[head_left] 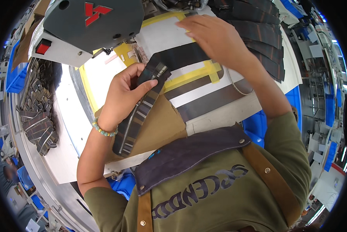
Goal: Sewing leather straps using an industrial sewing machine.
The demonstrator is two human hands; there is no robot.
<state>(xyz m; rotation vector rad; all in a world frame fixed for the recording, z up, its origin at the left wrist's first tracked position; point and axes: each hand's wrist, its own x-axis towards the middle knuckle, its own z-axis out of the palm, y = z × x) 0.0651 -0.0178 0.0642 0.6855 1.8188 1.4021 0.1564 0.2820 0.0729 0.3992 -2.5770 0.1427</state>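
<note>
My left hand (124, 92) pinches the upper end of a dark striped fabric strip (136, 120) between thumb and fingers. A zipper-like metallic line runs along the strip, which hangs down toward my apron. Against its top end lies a plain black fabric band (185, 56), stretching right across the work surface. Above that band, my right hand (216, 38) is raised with its fingers stretched out and nothing visible in them. It is slightly blurred. The nearest thing to it is a fanned stack of dark striped fabric pieces (258, 34), partly hidden behind the hand.
A grey sewing machine head (92, 23) with a red switch (43, 46) overhangs the upper left. Yellow tape (189, 79) marks the white table. Brown cardboard (162, 123) lies at the near edge. A heap of striped pieces (38, 112) hangs at the left; blue bins (254, 125) stand below.
</note>
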